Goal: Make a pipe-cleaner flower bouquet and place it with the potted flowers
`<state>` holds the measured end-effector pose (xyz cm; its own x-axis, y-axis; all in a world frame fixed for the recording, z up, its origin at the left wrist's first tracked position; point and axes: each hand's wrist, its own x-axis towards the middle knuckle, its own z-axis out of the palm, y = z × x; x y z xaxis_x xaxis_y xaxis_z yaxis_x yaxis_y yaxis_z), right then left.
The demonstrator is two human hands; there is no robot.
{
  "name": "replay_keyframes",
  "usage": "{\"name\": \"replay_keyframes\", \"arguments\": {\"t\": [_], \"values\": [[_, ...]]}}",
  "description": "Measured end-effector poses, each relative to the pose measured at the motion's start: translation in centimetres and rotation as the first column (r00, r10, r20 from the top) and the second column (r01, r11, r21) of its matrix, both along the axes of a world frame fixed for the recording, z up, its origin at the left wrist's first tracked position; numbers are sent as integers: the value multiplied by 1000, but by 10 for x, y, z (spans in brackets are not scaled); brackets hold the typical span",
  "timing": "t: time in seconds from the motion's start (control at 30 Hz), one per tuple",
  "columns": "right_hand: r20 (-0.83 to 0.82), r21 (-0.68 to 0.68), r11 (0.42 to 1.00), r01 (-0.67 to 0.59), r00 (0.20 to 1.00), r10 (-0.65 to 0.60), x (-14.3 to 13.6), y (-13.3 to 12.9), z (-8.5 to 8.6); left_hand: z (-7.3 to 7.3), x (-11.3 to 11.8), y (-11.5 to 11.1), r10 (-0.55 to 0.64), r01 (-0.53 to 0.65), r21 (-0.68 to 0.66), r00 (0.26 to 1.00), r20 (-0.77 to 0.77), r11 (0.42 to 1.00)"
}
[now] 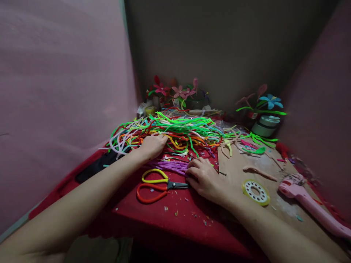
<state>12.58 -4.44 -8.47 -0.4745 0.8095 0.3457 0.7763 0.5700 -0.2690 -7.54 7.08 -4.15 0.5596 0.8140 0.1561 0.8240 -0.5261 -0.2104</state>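
A large tangled heap of pipe cleaners (189, 126) in green, red, orange, white and other colours lies across the back of the red cloth. My left hand (155, 146) reaches into its near side with fingers curled; what they pinch, if anything, is hidden. Closer to me is a bundle of purple pipe cleaners (170, 166), lying roughly sideways. Over its right end, my right hand (204, 177) rests with bent fingers closed on it. Scissors (153, 186) with one yellow and one red handle lie just in front of the bundle, their blade tips close to my right fingers.
On a brown board (236, 171) at right lie a tape roll (256, 192), a pink glue gun (312, 204) and loose stems. Behind stand pipe-cleaner flowers (181, 91) and a blue flower (271, 101) near a pale round container (265, 126). Pink walls flank both sides.
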Motion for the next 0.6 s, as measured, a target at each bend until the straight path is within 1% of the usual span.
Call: {"name": "replay_keyframes", "arguments": {"t": [0.07,0.13,0.23,0.3,0.37,0.47,0.6], "values": [[-11,11,1000,4,1000,-4,0,1,-3,-4,4,10,33,-33,25,999,1,999],[-56,20,1000,14,998,-13,2,2,-5,-11,8,17,41,-41,26,999,-6,999],[-147,20,999,46,988,-43,4,4,-8,-20,10,20,11,-11,-11,1000,-25,1000],[-180,20,998,56,982,-51,5,5,-10,-23,7,20,-8,7,-30,1000,-30,1000],[-188,30,998,53,981,-46,5,5,-10,-23,3,20,-14,13,-34,1000,-26,999],[-194,62,996,59,980,-46,5,6,-10,-18,-6,19,-39,39,-49,999,-16,998],[-213,135,987,91,975,-61,6,7,-13,-9,-17,6,-119,120,-59,993,23,991]]}}
